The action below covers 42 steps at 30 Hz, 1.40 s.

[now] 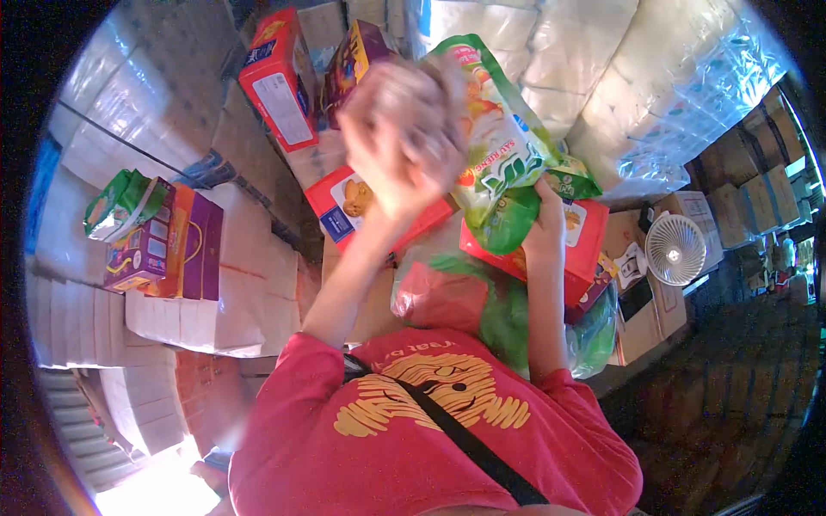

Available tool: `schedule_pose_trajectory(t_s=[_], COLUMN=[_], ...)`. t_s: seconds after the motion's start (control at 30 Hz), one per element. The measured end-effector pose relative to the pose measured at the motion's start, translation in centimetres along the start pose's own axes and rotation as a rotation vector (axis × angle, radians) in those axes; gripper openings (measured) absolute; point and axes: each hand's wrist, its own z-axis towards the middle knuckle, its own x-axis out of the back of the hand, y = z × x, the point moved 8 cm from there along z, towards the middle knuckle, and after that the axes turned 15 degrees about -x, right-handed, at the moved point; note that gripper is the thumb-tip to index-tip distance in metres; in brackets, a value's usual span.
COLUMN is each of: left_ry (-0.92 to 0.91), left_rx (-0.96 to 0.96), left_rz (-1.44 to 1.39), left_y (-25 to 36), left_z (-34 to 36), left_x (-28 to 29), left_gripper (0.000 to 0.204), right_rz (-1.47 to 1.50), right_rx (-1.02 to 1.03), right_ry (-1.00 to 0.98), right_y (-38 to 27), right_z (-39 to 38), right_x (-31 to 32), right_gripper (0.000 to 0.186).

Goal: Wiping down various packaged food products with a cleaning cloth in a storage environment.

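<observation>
My right hand (544, 225) grips a green and white snack bag (501, 129) near its lower end. The bag stands tilted, its top leaning away from me. My left hand (404, 142) is raised beside the bag's left edge and smeared by motion, so its fingers cannot be read. Below the left wrist lies a red box (338, 205) with a cookie picture. Under my right hand sits another red box (493, 243). A second green packet (575, 182) lies behind the right hand. Close to my chest is a clear plastic bag (443, 297) with red and green things in it.
An upright red box (280, 86) and a purple box (366, 43) stand at the back left. Wrapped white bales (585, 52) form the back wall. On the left, purple gift boxes (191, 245) rest on white packs. A white fan (675, 249) stands right, by a cardboard box (658, 314).
</observation>
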Motion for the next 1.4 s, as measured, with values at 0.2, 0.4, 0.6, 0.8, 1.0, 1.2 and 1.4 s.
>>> schedule_pose_trajectory(t_s=[0.2, 0.4, 0.6, 0.8, 1.0, 1.2, 1.4], left_ry=[-0.266, -0.091, -0.312, -0.193, -0.227, -0.526, -0.181], left_rx=[-0.148, 0.012, -0.01, 0.037, 0.155, -0.09, 0.155], left_rz=[-0.246, -0.01, -0.136, -0.065, 0.003, -0.17, 0.111], left_y=[6.0, -2.7, 2.8, -1.0, -1.2, 5.2, -3.8], left_z=[-6.5, -1.4, -5.5, -5.3, -3.0, -8.2, -2.9], left_x=[0.5, 1.3, 0.3, 0.9, 0.8, 0.1, 1.9], left_gripper=[0.045, 0.04, 0.033, 0.028, 0.042, 0.026, 0.038], right_rz=[-0.085, -0.056, 0.12, 0.057, 0.017, -0.056, -0.192], right_rx=[-0.111, 0.09, -0.017, -0.018, 0.12, 0.2, 0.199], right_ry=[0.401, 0.369, 0.104, -0.095, 0.303, 0.4, 0.303], right_y=[1.2, 0.0, 0.1, -0.3, 0.4, -1.3, -3.2], right_z=[0.0, -1.2, 1.8, 0.0, -0.6, -0.7, -2.9], right_x=[-0.6, -0.1, 1.5, -1.0, 0.2, -0.4, 0.1], right_gripper=[0.039, 0.027, 0.028, 0.028, 0.029, 0.034, 0.031])
